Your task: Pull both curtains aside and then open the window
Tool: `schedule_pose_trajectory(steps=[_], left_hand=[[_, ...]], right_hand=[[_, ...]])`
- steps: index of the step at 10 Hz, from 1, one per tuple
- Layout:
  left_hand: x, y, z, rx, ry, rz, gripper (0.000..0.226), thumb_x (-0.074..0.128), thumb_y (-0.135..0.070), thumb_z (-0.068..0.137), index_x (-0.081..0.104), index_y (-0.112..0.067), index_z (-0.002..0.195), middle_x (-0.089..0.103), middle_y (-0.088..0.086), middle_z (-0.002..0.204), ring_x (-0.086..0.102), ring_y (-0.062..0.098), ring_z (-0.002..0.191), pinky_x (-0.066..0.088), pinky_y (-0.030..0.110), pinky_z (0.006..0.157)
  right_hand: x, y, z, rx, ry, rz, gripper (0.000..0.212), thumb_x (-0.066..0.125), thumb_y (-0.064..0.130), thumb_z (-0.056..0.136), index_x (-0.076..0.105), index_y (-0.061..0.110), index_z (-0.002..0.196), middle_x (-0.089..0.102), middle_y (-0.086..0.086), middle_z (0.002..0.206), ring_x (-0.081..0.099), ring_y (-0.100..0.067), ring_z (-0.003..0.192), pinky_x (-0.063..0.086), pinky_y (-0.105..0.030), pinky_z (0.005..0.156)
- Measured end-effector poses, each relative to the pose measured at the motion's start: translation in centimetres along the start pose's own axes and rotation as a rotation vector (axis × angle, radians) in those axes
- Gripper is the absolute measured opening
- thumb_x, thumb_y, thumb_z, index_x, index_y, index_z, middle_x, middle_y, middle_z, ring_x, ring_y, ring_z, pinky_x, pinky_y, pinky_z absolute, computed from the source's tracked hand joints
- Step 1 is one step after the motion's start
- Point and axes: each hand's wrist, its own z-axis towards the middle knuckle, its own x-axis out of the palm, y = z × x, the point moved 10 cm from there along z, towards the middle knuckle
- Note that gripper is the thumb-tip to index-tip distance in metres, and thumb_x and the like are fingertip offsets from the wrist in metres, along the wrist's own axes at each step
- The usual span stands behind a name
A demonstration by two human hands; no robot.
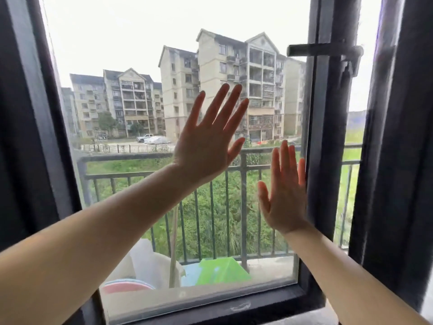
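Observation:
A dark-framed window sash point(321, 160) fills the view, swung a little outward, with a gap of open air along its right side. Its handle point(304, 50) points left, horizontal, at the upper right. My left hand point(206, 146) lies flat on the glass near the middle, fingers spread. My right hand point(284, 195) is flat on the glass lower right, its fingers next to the sash's right frame. Both hands hold nothing. A dark curtain point(393, 160) hangs pulled aside at the right edge. The left edge is dark; I cannot tell curtain from frame there.
Outside, a black metal railing point(140, 158) runs across the balcony. White, green and pink items point(210, 270) sit on the balcony floor below the glass. Apartment blocks stand beyond. The dark sill point(234, 308) runs along the bottom.

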Motion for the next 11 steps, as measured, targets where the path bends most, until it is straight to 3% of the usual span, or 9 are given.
schedule_pose_trajectory(steps=[1,3,5,8,9,10,11], left_hand=[[2.2,0.5,0.3,0.002,0.026,0.066,0.067,0.014,-0.053,0.089,0.006,-0.014,0.143,0.011,0.01,0.155,0.011,0.023,0.141,0.0,0.041,0.111],[7.7,1.7,1.2,-0.009,0.081,0.194,0.068,0.014,-0.053,0.089,0.007,-0.012,0.143,0.008,0.012,0.155,0.008,0.026,0.142,0.006,0.049,0.113],[14.0,3.0,2.1,-0.04,0.151,0.321,0.067,0.014,-0.05,0.092,0.001,-0.009,0.143,0.0,0.014,0.155,-0.001,0.029,0.142,-0.005,0.048,0.11],[21.1,5.2,2.4,-0.099,0.238,0.565,0.064,0.009,-0.045,0.094,-0.009,-0.006,0.142,-0.009,0.016,0.154,-0.008,0.033,0.14,-0.01,0.047,0.111],[21.1,5.2,2.2,-0.095,0.268,0.573,0.063,0.006,-0.044,0.094,-0.008,-0.005,0.142,-0.008,0.015,0.154,-0.007,0.033,0.14,-0.012,0.048,0.109],[19.9,5.2,2.4,-0.129,0.266,0.447,0.057,0.011,-0.037,0.096,-0.003,-0.007,0.143,-0.005,0.015,0.154,-0.006,0.031,0.141,-0.012,0.05,0.107],[18.9,4.4,1.4,-0.161,0.346,0.152,0.05,0.025,-0.028,0.096,0.015,-0.01,0.142,0.008,0.013,0.154,0.003,0.028,0.142,-0.011,0.048,0.112]], right_hand=[[3.2,-0.7,1.2,0.008,0.037,0.057,0.065,0.002,0.047,0.091,-0.003,0.007,0.142,-0.004,-0.006,0.153,-0.003,-0.023,0.143,-0.002,-0.041,0.118],[10.7,-1.6,4.2,-0.01,0.034,0.207,0.065,0.004,0.046,0.092,0.003,0.004,0.142,0.006,-0.008,0.152,0.003,-0.023,0.143,0.0,-0.036,0.119],[19.6,-2.3,7.2,-0.02,0.086,0.403,0.068,0.002,0.052,0.09,0.006,0.009,0.144,0.005,-0.009,0.154,0.003,-0.022,0.144,-0.003,-0.031,0.118],[28.1,-1.2,9.7,-0.055,0.097,0.602,0.066,0.002,0.053,0.09,0.002,0.015,0.144,0.002,-0.007,0.154,0.0,-0.018,0.144,0.008,-0.047,0.118],[28.2,-1.1,9.7,-0.069,0.172,0.579,0.062,0.001,0.053,0.089,-0.008,0.021,0.142,-0.007,-0.002,0.154,-0.007,-0.016,0.143,0.007,-0.045,0.118],[27.4,-1.3,9.3,0.026,0.375,0.609,0.057,0.014,0.045,0.093,-0.014,0.03,0.14,-0.015,0.006,0.154,-0.007,-0.014,0.142,0.013,-0.042,0.118],[25.3,-1.0,6.0,0.148,0.602,0.644,0.06,0.032,0.028,0.096,-0.004,0.031,0.143,-0.005,0.006,0.156,0.017,-0.02,0.141,0.028,-0.04,0.112]])
